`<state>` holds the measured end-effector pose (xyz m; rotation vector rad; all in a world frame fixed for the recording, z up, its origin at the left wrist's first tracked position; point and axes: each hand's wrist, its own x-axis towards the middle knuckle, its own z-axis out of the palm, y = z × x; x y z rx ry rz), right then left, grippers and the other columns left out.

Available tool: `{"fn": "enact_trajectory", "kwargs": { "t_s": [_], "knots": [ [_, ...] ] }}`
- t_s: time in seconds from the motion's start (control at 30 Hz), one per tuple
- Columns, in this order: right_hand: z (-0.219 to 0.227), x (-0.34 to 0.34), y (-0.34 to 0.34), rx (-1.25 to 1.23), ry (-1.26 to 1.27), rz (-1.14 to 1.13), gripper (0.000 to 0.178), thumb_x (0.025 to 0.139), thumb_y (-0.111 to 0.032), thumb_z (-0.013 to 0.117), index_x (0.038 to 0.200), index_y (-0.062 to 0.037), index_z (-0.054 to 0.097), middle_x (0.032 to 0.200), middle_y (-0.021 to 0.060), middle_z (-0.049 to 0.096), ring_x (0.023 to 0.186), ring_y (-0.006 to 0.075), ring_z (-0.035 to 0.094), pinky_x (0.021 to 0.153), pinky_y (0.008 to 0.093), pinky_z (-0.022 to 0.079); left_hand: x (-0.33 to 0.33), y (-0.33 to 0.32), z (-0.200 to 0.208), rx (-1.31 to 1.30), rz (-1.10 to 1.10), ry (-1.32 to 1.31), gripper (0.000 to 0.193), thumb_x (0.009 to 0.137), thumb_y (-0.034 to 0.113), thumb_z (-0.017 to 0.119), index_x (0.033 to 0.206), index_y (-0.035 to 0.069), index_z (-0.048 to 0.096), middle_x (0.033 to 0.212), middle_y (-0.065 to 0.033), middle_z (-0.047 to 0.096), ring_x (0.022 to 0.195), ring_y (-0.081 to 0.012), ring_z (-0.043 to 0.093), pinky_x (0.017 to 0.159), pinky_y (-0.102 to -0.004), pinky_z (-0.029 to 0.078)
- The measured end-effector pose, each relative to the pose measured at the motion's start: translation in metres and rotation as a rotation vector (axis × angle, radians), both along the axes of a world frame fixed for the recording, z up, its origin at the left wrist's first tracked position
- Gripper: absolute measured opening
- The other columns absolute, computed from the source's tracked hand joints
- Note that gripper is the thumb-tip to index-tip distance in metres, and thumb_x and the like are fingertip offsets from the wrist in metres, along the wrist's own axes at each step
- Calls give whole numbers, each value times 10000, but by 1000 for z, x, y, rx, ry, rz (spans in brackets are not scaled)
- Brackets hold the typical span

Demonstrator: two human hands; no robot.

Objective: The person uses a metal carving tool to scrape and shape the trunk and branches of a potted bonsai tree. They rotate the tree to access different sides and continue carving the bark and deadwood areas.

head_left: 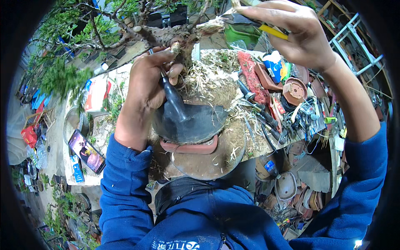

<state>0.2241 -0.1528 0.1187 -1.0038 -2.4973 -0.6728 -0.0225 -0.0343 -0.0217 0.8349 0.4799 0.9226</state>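
A bonsai tree (166, 35) with a gnarled brown trunk and green foliage stands across the top. My left hand (146, 79) is closed against its trunk. Between those fingers sits a carving tool (174, 99) with a black handle angled down toward me and a thin metal shaft. My right hand (298, 31) is raised at upper right, wrapped round a tool with a dark metal end (241, 19) and a yellow handle strip (273, 32). That dark end lies beside a pale, stripped piece of the trunk (211, 26). The exact kind of the right-hand tool cannot be made out.
Below the trunk, a black rubber sheet (193, 123) covers a reddish pot (191, 146) on a round turntable (208, 164). Wood shavings (208, 79) litter the worktable. Cables, tools and clay pots (295, 91) crowd its right side. A phone (86, 151) lies at left.
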Motion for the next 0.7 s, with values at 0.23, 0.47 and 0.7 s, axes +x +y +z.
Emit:
{"fn": "enact_trajectory", "kwargs": {
  "t_s": [0.23, 0.47, 0.7],
  "knots": [
    [-50, -6, -53, -165, -94, -586, 504, 755, -14, 699, 1254, -85, 720, 1098, 133, 694, 1031, 326, 651, 935, 445, 521, -2, 6, -4, -63, -153, -58, 164, 951, 6, 487, 1081, -75, 547, 834, -111, 565, 607, -215, 593, 472, -295, 442],
    [-84, -42, -43, 91, 246, -546, 421, 766, -76, 679, 1184, -105, 719, 1026, 93, 703, 1007, 298, 662, 865, 435, 520, -1, -1, -1, -63, -19, 121, 264, 1043, 154, 489, 1231, -26, 535, 674, -40, 460, 560, -125, 426, 486, -234, 368],
    [-103, -75, -20, 311, 372, -605, 352, 743, -122, 689, 1083, -46, 744, 928, 84, 672, 912, 282, 634, 785, 433, 484, -3, -1, -3, -5, -34, 53, 222, 1032, 142, 523, 1178, -24, 544, 702, -40, 469, 560, -126, 440, 463, -232, 378]
  ]
}}
